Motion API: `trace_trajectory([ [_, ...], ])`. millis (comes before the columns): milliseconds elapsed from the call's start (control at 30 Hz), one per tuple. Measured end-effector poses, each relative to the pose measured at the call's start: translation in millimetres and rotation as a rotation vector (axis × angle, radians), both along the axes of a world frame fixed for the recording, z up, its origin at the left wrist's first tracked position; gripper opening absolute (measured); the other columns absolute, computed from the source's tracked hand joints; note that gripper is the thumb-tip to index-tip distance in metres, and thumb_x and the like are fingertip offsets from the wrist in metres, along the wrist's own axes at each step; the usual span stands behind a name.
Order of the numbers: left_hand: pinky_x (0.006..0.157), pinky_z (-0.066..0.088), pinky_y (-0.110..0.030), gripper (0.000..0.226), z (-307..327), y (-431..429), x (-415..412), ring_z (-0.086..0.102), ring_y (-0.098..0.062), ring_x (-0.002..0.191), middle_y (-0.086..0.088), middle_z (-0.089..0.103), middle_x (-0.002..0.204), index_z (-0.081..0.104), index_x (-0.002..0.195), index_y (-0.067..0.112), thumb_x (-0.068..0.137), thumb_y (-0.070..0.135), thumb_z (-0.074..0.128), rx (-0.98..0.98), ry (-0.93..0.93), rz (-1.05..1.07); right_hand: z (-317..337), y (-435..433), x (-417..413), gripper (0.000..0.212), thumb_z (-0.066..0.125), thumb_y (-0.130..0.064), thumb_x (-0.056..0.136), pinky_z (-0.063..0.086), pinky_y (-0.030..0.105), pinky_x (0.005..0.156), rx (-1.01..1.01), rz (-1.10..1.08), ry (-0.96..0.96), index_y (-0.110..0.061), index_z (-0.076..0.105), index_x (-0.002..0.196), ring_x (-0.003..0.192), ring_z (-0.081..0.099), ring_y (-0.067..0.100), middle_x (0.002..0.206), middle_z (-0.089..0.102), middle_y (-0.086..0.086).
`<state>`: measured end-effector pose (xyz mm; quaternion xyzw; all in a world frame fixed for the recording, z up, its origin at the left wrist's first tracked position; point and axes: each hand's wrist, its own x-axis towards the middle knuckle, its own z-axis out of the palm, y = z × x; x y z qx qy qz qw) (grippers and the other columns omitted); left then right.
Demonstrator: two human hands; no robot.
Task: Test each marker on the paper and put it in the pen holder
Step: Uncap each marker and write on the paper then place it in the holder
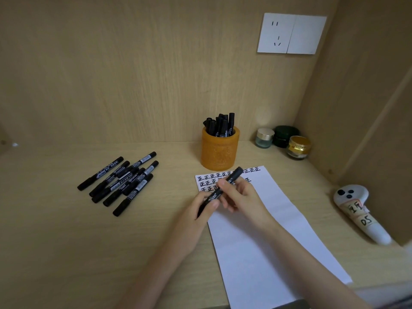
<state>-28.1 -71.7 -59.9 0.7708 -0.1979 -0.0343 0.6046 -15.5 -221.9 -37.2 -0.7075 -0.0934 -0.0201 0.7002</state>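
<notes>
A black marker point(231, 177) slants above the top of the white paper point(263, 237). My right hand point(242, 196) grips its middle, and my left hand point(204, 207) is closed on its lower end at the paper's left edge. Rows of black written characters point(208, 176) cover the top of the sheet, partly hidden by my hands. Just behind the paper stands an orange pen holder point(219, 150) with several black markers point(219, 124) upright in it. A pile of several loose black markers point(121, 181) lies on the desk to the left.
Three small jars point(283, 139) sit in the back right corner. A white controller with taped labels point(359, 212) lies at the right, against the side wall. A wall socket point(291, 33) is mounted on the wooden back panel.
</notes>
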Motion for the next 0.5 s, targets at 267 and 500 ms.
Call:
trace_trajectory([
  [267,0.086,0.042,-0.013,0.031,-10,3,0,0.058,-0.005,0.093,0.009,0.063,0.092,0.047,0.117,0.033,0.095,0.01,0.047,0.003,0.028,0.018,2,-62,27,0.021,0.049,-0.019,0.097,0.03,0.026,0.05,0.205,-0.298,0.035,-0.017,0.05,0.076,0.05,0.042,0.015,0.055,0.048,0.0],
  [500,0.086,0.049,-0.017,0.02,-13,1,2,0.066,-0.004,0.094,0.007,0.073,0.093,0.063,0.098,0.02,0.083,0.006,0.066,-0.052,0.061,0.012,-1,-99,50,0.035,0.062,-0.039,0.09,0.035,0.017,0.05,0.126,-0.422,0.17,-0.007,0.069,0.1,0.053,0.044,0.007,0.063,0.051,0.001],
])
